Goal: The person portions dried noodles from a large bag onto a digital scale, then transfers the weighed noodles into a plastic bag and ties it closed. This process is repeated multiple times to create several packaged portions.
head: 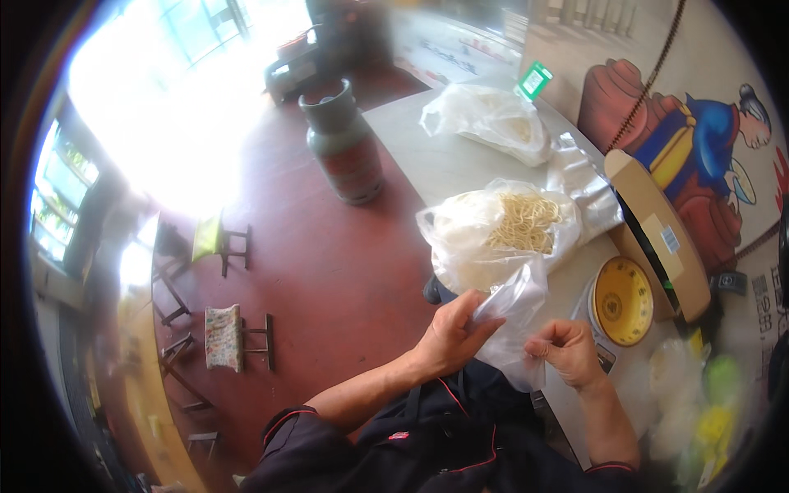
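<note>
Both hands grip a small clear plastic bag [516,308] in front of my body, at the table's near side. My left hand [453,336] holds its upper part between thumb and fingers. On the other side, my right hand [570,352] pinches its lower edge between thumb and fingertips. No contents can be made out in it. Just beyond lies a large open white plastic bag [462,237] with a heap of pale yellow noodles [527,223] showing in its mouth. A yellow patterned bowl [622,302] stands to the right of my right hand.
Farther along the table [400,132] sits another white plastic bag [487,117] near a green card [534,80]. Flat clear bags [582,185] lie by an open cardboard box [659,237]. A gas cylinder [342,148] and folding stools [223,339] stand on the red floor.
</note>
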`<state>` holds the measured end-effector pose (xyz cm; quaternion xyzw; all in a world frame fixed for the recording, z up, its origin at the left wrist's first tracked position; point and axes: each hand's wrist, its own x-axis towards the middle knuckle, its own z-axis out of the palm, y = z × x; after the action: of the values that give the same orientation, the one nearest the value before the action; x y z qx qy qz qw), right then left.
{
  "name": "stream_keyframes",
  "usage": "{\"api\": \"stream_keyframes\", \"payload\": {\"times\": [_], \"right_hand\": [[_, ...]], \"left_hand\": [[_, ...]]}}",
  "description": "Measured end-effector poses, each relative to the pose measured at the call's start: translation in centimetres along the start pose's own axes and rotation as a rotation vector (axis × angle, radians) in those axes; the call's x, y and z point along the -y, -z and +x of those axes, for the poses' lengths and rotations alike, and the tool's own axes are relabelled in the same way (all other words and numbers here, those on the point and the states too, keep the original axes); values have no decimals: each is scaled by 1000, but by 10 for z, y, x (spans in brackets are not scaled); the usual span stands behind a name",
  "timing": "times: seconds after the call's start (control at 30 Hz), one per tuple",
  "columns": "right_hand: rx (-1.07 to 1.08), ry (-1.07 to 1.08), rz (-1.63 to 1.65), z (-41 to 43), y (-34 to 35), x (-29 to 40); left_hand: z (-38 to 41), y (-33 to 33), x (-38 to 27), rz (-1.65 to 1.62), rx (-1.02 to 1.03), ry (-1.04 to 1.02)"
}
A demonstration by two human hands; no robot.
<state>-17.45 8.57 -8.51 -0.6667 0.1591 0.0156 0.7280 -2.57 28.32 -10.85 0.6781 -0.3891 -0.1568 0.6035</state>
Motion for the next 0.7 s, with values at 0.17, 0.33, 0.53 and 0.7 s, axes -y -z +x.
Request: {"api": "stream_keyframes", "payload": {"times": [0.17,0.33,0.53,0.7], "right_hand": [[-48,-94,94,-4,-7,-5],[-180,8,-157,-8,-14,-11],[-300,419,-538,-10,-27,-40],[-568,153,595,-28,7,-30]], "left_hand": [[-5,4,8,184,-266,-87],[-20,-4,1,247,-251,-159],[-37,-42,1,-773,111,295],[-29,-31,20,-1357,-64,418]]}}
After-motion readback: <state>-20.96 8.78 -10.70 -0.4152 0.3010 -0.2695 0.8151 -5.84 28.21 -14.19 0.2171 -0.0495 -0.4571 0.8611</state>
